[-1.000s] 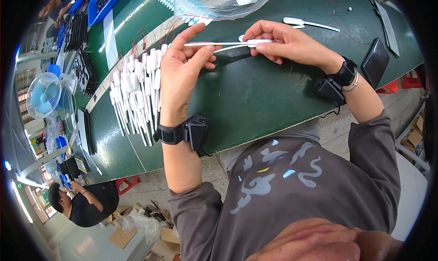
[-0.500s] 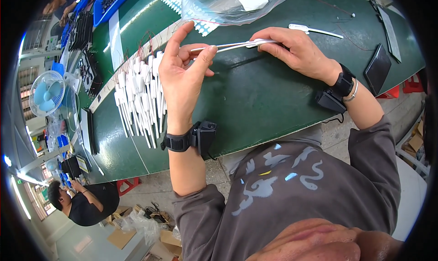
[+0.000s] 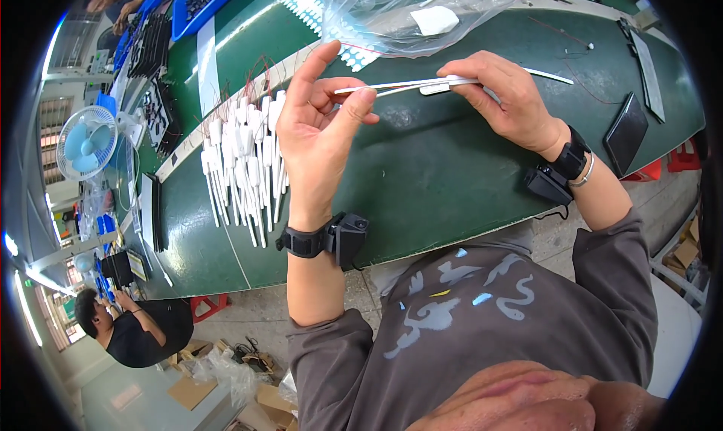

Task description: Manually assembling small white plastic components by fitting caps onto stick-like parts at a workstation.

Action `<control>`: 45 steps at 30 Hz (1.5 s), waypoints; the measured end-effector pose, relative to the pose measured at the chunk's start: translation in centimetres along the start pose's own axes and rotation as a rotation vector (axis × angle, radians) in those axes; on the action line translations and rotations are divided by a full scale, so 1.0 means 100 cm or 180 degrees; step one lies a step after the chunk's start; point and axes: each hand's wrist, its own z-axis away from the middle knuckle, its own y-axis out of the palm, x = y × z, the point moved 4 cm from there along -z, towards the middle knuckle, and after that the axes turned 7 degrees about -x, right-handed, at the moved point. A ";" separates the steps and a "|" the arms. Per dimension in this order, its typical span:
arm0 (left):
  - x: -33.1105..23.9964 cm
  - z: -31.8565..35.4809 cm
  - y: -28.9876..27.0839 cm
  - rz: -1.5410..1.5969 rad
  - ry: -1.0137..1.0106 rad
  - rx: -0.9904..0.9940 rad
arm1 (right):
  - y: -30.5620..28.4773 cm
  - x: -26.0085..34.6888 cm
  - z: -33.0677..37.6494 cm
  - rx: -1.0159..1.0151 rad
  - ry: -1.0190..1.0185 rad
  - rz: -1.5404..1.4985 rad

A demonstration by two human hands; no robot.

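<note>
From the head camera, both hands are raised over a green table (image 3: 452, 182) and share a thin white strip (image 3: 410, 85). The strip is long, flat and narrow, running almost level between them, with a wider white tab near the right hand and a thin tail sticking out past that hand toward the right. The left hand (image 3: 320, 141) pinches the strip's left end between thumb and the tips of the middle fingers, while its forefinger stands up straight and free. The right hand (image 3: 508, 103) has its fingers curled down together over the tab part, clamped on it.

It may be two strips lying one over the other, since a second thin edge shows just under the first near the left hand, but the picture is too fine there to be sure. The right hand's fingers cover the middle of the piece.

On the table to the left lies a row of similar white pieces (image 3: 245, 164), laid side by side. A clear plastic bag (image 3: 422, 13) sits beyond the hands, cut off at the top edge. A flat black slab (image 3: 626, 134) lies near the right wrist.
</note>
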 end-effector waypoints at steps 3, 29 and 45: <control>-0.002 0.002 0.001 -0.0095 0.0097 -0.0052 | 0.001 0.001 0.000 0.0054 0.0062 -0.0019; -0.005 -0.001 -0.004 0.0486 -0.0510 0.0144 | -0.001 0.007 -0.002 -0.0014 -0.0024 0.0185; -0.015 0.004 -0.004 -0.0973 0.0718 0.0036 | 0.001 0.002 -0.001 0.0150 -0.0017 0.0486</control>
